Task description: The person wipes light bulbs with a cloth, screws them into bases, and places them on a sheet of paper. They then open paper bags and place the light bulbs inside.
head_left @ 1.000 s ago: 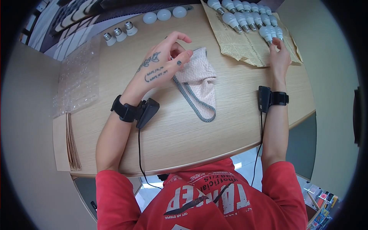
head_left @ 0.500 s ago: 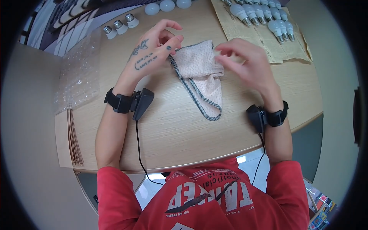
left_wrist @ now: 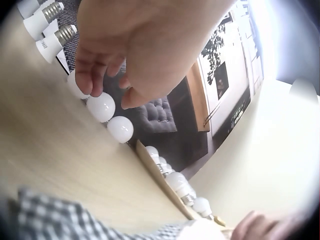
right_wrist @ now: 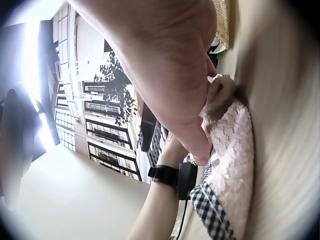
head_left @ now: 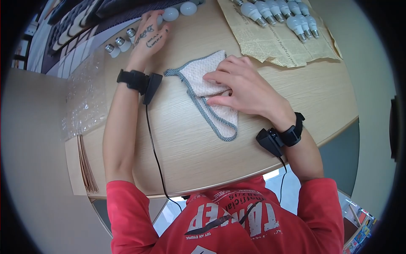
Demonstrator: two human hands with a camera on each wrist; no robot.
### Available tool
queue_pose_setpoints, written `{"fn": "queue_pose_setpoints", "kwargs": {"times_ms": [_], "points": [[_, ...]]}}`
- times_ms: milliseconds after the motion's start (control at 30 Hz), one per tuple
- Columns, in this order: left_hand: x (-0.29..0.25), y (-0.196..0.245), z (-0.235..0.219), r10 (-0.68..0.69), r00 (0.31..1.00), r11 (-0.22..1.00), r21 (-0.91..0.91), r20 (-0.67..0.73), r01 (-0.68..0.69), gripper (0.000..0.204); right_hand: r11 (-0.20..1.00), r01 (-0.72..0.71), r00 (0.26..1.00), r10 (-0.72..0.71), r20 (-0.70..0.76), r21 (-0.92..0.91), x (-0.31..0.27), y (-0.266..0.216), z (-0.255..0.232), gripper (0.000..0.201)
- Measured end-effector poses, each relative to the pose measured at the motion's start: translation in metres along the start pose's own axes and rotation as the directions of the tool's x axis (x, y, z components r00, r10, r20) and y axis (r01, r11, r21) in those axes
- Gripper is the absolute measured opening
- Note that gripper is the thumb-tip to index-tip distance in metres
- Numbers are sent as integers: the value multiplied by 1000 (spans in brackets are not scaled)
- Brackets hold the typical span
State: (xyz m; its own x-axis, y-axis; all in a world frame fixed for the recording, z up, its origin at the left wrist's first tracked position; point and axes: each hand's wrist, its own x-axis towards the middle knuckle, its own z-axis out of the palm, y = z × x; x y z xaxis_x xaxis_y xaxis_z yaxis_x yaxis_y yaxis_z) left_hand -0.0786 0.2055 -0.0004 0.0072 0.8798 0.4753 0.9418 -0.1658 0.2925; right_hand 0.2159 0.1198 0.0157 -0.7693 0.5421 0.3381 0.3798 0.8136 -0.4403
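My left hand (head_left: 151, 36) reaches to the back left, over a row of three round white bulb covers (head_left: 171, 14). Its fingertips (left_wrist: 85, 85) overlap the leftmost cover in the left wrist view, while the thumb stands apart from it. A folded pale pink cloth (head_left: 201, 76) with a checkered edge lies on the middle of the table. My right hand (head_left: 247, 86) rests on the cloth's right part, fingers loosely bent, thumb and forefinger spread over it.
Three white bulb bases (head_left: 120, 43) stand with screw ends up at the back left. Several light bulbs (head_left: 270, 10) lie on printed brown paper (head_left: 279, 48) at the back right. Clear plastic packaging (head_left: 84, 91) and a stack of brown paper bags (head_left: 80, 165) lie on the left.
My left hand has moved from beside the cloth to the bulb covers at the back. My right hand has come from the bulbs on the paper down to the cloth.
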Motion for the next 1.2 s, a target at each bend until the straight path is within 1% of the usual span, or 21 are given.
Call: {"fn": "queue_pose_setpoints", "kwargs": {"times_ms": [100, 200, 300, 400, 500, 600, 733, 833, 900, 1000, 1100, 1200], "points": [[14, -16, 19, 118, 993, 986, 121, 16, -119, 54, 1000, -16, 1000, 16, 13, -13, -2, 0, 1, 42], [19, -16, 28, 77, 989, 984, 150, 124, -95, 58, 999, -17, 1000, 17, 2, -40, -3, 2, 2, 33], [19, -9, 26, 76, 987, 979, 176, 140, -101, 59, 998, 5, 1000, -6, -12, -59, -2, 4, 2, 24], [15, 3, 18, 81, 991, 979, 180, 108, -99, 56, 999, 13, 999, -15, -34, -38, -2, 4, 0, 19], [11, 17, 8, 27, 994, 986, 164, 104, -44, 46, 1000, 25, 994, -24, -104, 6, -1, 5, 2, 16], [6, 26, 1, -31, 992, 992, 129, 120, 15, 38, 999, 12, 989, -7, -149, 35, 1, 3, 1, 15], [-2, 26, -1, -13, 993, 996, 93, 121, 2, 37, 996, -43, 981, 56, -188, 72, 6, -2, -7, 19], [-7, 23, -3, 1, 991, 998, 67, 132, -10, 38, 989, 9, 958, 33, -285, 144, 7, 3, -2, 21], [-10, 23, -5, 5, 992, 999, 49, 130, -11, 40, 983, -22, 958, 73, -277, 183, 7, 2, -3, 22], [-15, 29, -13, -27, 990, 999, 37, 142, 21, 41, 969, -67, 956, 131, -263, 239, 7, 0, -5, 23], [-22, 31, -19, -12, 991, 1000, 19, 133, 10, 41, 954, -104, 946, 182, -267, 282, 7, 0, -5, 23], [-29, 33, -25, -57, 992, 998, -16, 113, 60, 43, 935, -151, 936, 239, -257, 321, 6, -1, -6, 24]]}}
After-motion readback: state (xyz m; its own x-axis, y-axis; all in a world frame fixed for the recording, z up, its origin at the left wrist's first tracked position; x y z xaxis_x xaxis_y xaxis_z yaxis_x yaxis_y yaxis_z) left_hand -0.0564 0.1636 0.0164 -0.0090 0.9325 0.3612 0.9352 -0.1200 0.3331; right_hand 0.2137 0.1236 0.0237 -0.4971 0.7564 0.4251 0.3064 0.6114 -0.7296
